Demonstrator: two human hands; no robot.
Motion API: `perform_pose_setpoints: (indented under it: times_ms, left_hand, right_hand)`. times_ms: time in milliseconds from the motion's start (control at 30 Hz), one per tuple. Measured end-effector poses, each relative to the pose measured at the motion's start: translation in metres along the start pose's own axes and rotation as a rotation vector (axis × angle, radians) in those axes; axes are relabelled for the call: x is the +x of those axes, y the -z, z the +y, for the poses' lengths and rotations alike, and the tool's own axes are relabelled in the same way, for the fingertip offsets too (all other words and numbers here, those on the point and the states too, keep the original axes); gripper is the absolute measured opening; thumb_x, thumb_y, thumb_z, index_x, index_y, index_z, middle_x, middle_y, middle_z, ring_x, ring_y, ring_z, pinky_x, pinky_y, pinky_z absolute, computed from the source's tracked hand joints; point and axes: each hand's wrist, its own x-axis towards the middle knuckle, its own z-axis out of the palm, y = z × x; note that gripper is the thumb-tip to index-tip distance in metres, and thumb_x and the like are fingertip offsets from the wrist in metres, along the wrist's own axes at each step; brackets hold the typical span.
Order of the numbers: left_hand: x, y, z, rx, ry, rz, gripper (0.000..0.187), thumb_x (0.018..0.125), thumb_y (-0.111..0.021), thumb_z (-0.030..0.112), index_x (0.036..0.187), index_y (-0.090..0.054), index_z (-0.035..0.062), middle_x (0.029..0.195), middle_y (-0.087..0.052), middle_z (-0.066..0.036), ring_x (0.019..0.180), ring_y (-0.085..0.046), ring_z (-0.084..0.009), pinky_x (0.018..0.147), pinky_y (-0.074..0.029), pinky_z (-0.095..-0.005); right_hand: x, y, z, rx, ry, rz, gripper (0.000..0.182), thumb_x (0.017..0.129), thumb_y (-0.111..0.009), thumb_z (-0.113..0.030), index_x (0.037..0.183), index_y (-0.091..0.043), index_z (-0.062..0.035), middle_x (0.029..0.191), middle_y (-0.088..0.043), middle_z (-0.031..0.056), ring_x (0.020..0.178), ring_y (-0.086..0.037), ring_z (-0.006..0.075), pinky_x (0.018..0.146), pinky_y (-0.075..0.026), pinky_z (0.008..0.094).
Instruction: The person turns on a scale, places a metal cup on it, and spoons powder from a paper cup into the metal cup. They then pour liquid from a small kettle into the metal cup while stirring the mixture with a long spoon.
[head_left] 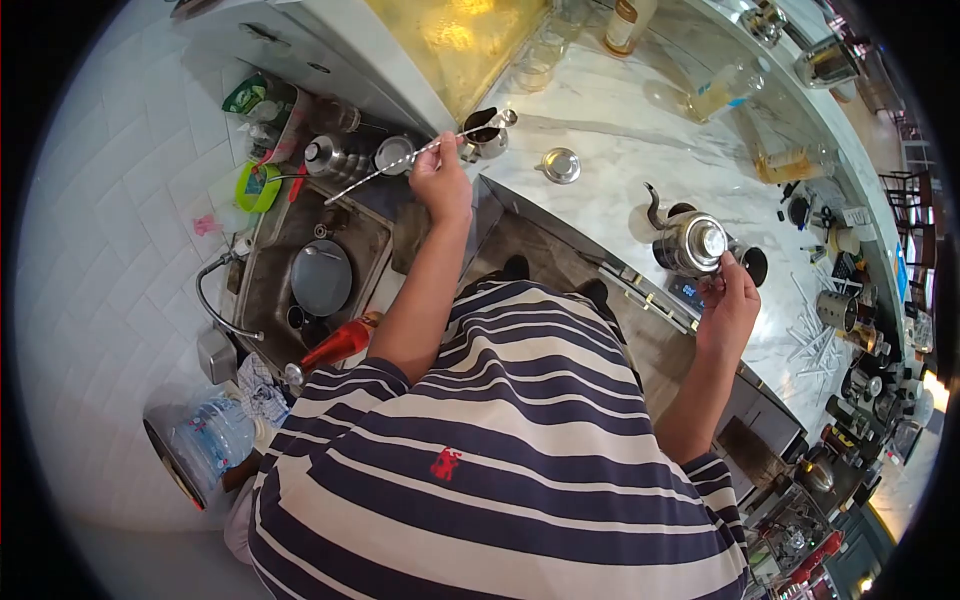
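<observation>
Closest to the camera is the wearer's own torso in a striped shirt point(480, 425), dark and cream bands with a small red emblem on it. Both forearms reach forward from it. The left grip point(443, 188) is closed around a long metal spoon with a twisted shaft point(375, 177). The spoon slants across the view, its bowl end passing over a metal pitcher point(488, 143) that stands near the left end of a white marble bench point(600, 205). The right grip point(731, 302) has its fingertips at the near edge of a shiny gooseneck kettle point(678, 252); whether they are closed on it cannot be told. The kettle is over the front part of the bench, its thin curved spout pointing away from the wearer. A dark-mouthed cup point(753, 266) is just beside it, and a scale point(687, 291) with lit blue digits is near its base. Between pitcher and kettle lies a small round metal piece point(561, 166). White straws point(815, 340) are scattered farther right. At left, a sink point(377, 250) holds a round grey plate point(321, 280), with a red bottle point(338, 345) just beside the sink
</observation>
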Motion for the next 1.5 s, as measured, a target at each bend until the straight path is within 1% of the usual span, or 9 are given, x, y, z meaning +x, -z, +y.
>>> perform_pose_setpoints:
  times_ms: [33,233,533,733,833,933,1233,1400,1500]
  left_hand:
    - [0.005,0.002,-0.007,0.046,-0.071,0.035,0.023,0.101,-0.071,0.019,0.104,-0.075,-0.0040,0.096,-0.079,-0.008,0.088,-0.071,-0.0124,0.085,-0.054,-0.0289]
    - [0.018,0.020,-0.026,0.197,-0.123,0.107,0.023,0.098,-0.072,0.020,0.096,-0.078,-0.0016,0.094,-0.080,-0.007,0.086,-0.071,-0.0131,0.079,-0.055,-0.0314]
    - [0.025,0.015,-0.043,0.358,-0.222,0.102,0.020,0.095,-0.074,0.020,0.096,-0.079,0.0009,0.090,-0.080,-0.011,0.082,-0.075,-0.0215,0.078,-0.057,-0.0342]
    - [0.026,0.015,-0.044,0.409,-0.187,0.075,0.023,0.094,-0.076,0.022,0.104,-0.079,0.0014,0.092,-0.080,-0.013,0.081,-0.076,-0.0212,0.075,-0.057,-0.0348]
    - [0.029,0.016,-0.053,0.295,-0.179,0.033,0.026,0.095,-0.077,0.023,0.109,-0.077,0.0012,0.091,-0.080,-0.012,0.079,-0.075,-0.0181,0.073,-0.057,-0.0330]
    - [0.024,0.018,-0.045,0.269,-0.008,-0.049,0.028,0.098,-0.073,0.015,0.118,-0.072,-0.0041,0.096,-0.078,-0.011,0.086,-0.073,-0.0150,0.078,-0.056,-0.0277]
    - [0.012,0.027,-0.036,0.304,0.000,-0.067,0.031,0.097,-0.075,0.017,0.122,-0.070,-0.0007,0.086,-0.070,-0.003,0.074,-0.059,-0.0080,0.067,-0.048,-0.0260]
    - [-0.008,0.030,-0.027,0.234,0.017,-0.119,0.036,0.097,-0.075,0.019,0.126,-0.066,0.0006,0.087,-0.069,-0.003,0.075,-0.060,-0.0097,0.070,-0.051,-0.0281]
    - [-0.021,0.033,-0.030,0.237,-0.024,-0.182,0.036,0.097,-0.075,0.019,0.127,-0.064,0.0011,0.087,-0.069,-0.003,0.077,-0.061,-0.0099,0.073,-0.051,-0.0282]
  right_hand:
    - [0.000,-0.005,0.000,-0.006,0.001,0.000,0.023,0.096,-0.078,-0.017,0.076,-0.068,-0.0111,0.075,-0.059,-0.0050,0.068,-0.054,0.0062,0.066,-0.048,0.0267]
    - [-0.004,-0.024,0.002,-0.047,0.008,0.013,0.024,0.095,-0.078,-0.018,0.075,-0.068,-0.0107,0.075,-0.059,-0.0046,0.070,-0.054,0.0063,0.066,-0.046,0.0269]
    - [-0.007,-0.028,0.009,-0.073,0.005,0.007,0.022,0.096,-0.078,-0.018,0.077,-0.070,-0.0104,0.076,-0.059,-0.0044,0.071,-0.054,0.0063,0.068,-0.045,0.0274]
    - [-0.009,-0.027,0.011,-0.090,-0.006,0.033,0.020,0.096,-0.078,-0.019,0.079,-0.072,-0.0107,0.077,-0.060,-0.0055,0.072,-0.053,0.0055,0.069,-0.044,0.0275]
    - [-0.008,-0.026,0.012,-0.099,-0.001,0.021,0.020,0.096,-0.078,-0.020,0.078,-0.072,-0.0113,0.077,-0.060,-0.0059,0.072,-0.052,0.0051,0.069,-0.044,0.0273]
    - [-0.006,-0.025,0.015,-0.112,-0.002,0.020,0.021,0.096,-0.078,-0.020,0.077,-0.071,-0.0118,0.077,-0.060,-0.0061,0.072,-0.052,0.0048,0.070,-0.043,0.0269]
    - [-0.006,-0.025,0.018,-0.064,0.016,0.019,0.022,0.098,-0.075,-0.019,0.078,-0.070,-0.0111,0.075,-0.059,-0.0058,0.069,-0.053,0.0053,0.067,-0.045,0.0261]
    - [-0.005,-0.014,0.020,-0.028,0.030,0.016,0.019,0.100,-0.073,-0.019,0.084,-0.071,-0.0091,0.073,-0.057,-0.0052,0.066,-0.055,0.0058,0.064,-0.051,0.0260]
    - [-0.011,-0.010,0.014,0.007,0.025,0.035,0.024,0.098,-0.074,-0.016,0.076,-0.068,-0.0100,0.076,-0.059,-0.0043,0.068,-0.055,0.0063,0.067,-0.050,0.0273]
